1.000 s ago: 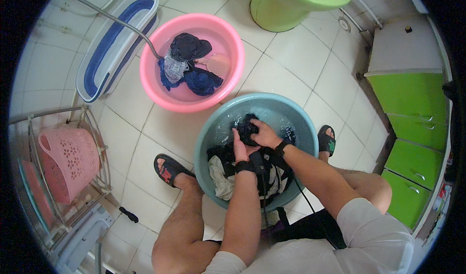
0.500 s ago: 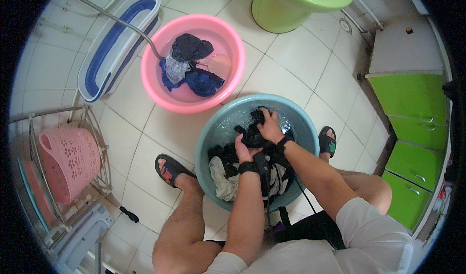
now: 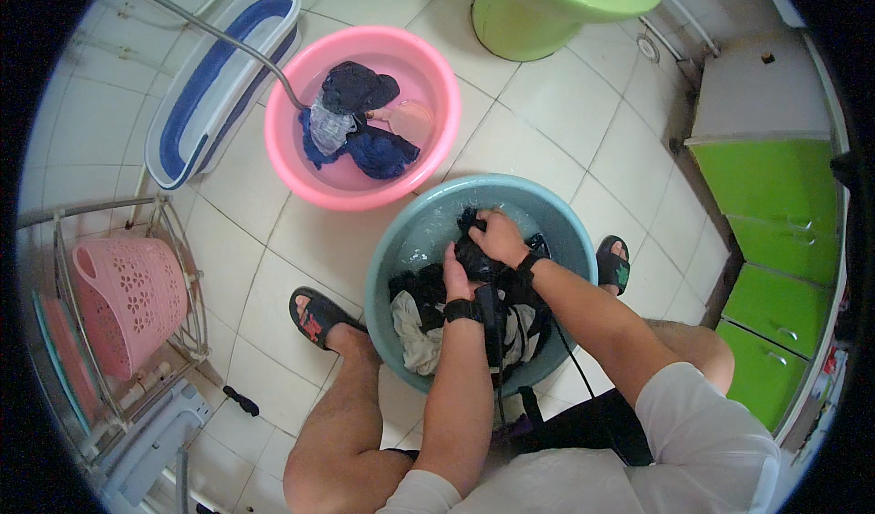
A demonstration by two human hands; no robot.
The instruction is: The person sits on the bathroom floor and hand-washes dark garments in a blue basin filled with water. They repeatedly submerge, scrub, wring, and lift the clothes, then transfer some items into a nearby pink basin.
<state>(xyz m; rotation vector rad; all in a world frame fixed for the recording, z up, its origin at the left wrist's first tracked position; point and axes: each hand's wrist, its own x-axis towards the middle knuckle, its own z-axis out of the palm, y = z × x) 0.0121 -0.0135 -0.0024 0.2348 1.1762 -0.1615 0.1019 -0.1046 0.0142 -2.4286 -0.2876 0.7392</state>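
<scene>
A blue-green basin (image 3: 572, 211) of water stands between my feet, with a heap of wet laundry in it. My right hand (image 3: 499, 239) is closed over a bunched black cloth (image 3: 476, 261) above the heap, fingers curled into its upper part. Against the near left side of the same cloth presses my left hand (image 3: 458, 277), its fingers together and pointing away from me. A pale cloth (image 3: 417, 343) and other dark pieces lie beneath in the basin. The kind of garment in my hands cannot be made out.
Beyond the basin's left side stands a pink basin (image 3: 441, 154) with dark clothes (image 3: 387, 154) and a hose (image 3: 260, 56) running into it. A folding tub (image 3: 173, 113) leans at the wall. Green toilet (image 3: 519, 31), green cabinets (image 3: 775, 304) and a rack with a pink basket (image 3: 137, 300) surround me.
My right hand has shifted slightly nearer and left, its fingers now folded tighter over the black cloth. The cloth is bunched closer between both hands.
</scene>
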